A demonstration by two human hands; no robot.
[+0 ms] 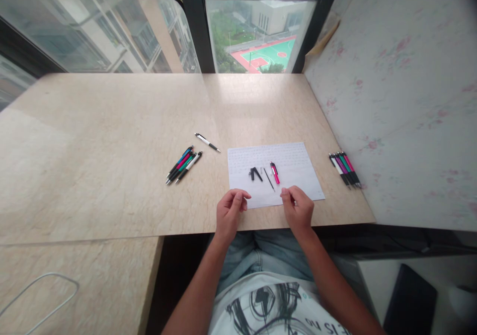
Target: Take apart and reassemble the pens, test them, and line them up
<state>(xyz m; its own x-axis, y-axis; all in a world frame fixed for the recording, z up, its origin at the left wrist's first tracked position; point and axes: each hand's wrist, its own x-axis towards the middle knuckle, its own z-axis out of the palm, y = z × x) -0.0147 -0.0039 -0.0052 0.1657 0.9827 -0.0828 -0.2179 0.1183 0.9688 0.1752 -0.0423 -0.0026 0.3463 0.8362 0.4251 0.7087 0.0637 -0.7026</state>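
On a sheet of handwritten paper [298, 176] lie the parts of a pen: a pink barrel with a black clip [275, 174], a thin dark refill [269, 180], black pieces [255, 174] and a small pale piece [261, 170], possibly a spring. My left hand [230, 209] rests by the sheet's lower left corner, fingers loosely bent, thumb and forefinger apart, nothing visible in it. Over the lower right part of the sheet, my right hand [299, 207] is curled closed, thumb against forefinger, with nothing showing from it. Neither hand touches the pen parts.
Left of the paper lies a pile of coloured pens [182, 166], with one white pen [207, 142] apart behind it. A row of pens [345, 169] is by the papered wall [406, 126]. A white cable [52, 275] curves over the lower left surface. Windows stand behind the tabletop [112, 151].
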